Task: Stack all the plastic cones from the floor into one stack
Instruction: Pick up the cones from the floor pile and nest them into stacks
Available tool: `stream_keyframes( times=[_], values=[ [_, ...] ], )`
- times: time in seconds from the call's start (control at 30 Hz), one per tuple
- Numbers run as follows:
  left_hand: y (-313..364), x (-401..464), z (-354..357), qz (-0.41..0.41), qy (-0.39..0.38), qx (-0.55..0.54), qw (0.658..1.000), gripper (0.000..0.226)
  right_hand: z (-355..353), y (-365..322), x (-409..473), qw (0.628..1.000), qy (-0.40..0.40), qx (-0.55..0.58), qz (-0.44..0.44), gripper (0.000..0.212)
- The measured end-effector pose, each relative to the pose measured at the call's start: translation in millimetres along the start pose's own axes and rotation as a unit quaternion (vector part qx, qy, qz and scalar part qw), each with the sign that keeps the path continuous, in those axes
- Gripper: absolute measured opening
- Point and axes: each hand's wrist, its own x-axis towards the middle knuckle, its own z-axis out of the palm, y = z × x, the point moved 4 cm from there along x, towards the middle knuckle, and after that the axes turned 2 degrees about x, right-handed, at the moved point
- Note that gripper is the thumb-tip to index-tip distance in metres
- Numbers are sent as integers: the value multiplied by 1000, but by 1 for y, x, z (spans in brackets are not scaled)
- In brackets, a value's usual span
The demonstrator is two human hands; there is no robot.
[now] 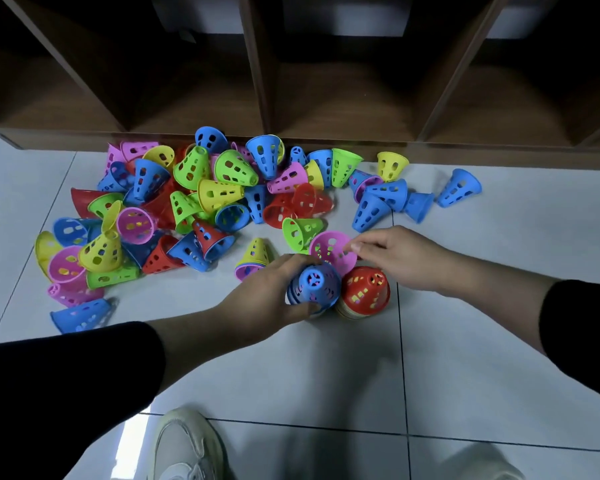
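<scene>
Fingers of the left hand [274, 292] curl around a short stack of blue perforated plastic cones [314, 284], thumb on the near side, narrow end turned up toward the camera. Just right of it, touching or nearly so, a taller stack topped by a red perforated plastic cone [364, 291] stands upright on the pale tiled floor [465, 358]. Beyond both, the right hand [392, 254] pinches the rim of a pink perforated plastic cone [331, 251], which is tilted with its open mouth facing the camera. A green perforated cone [300, 230] lies on its side just behind the pink one. Farther back, a loose heap of mixed-colour plastic cones [187, 202] spreads to the foot of a brown wooden shelf unit [257, 81]. A pale sneaker [187, 445] shows at the bottom edge.
</scene>
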Motion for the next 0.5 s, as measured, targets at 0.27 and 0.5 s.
stream_keyframes(
  times=[0.27,0.5],
  values=[
    [-6,-7,-2,-28,-21,4,999,84,-4,-3,23,996,66,-48,-19,37],
    [25,26,-51,-152,110,-275,943,71,-28,-37,-1,974,167,56,-141,25]
  ],
)
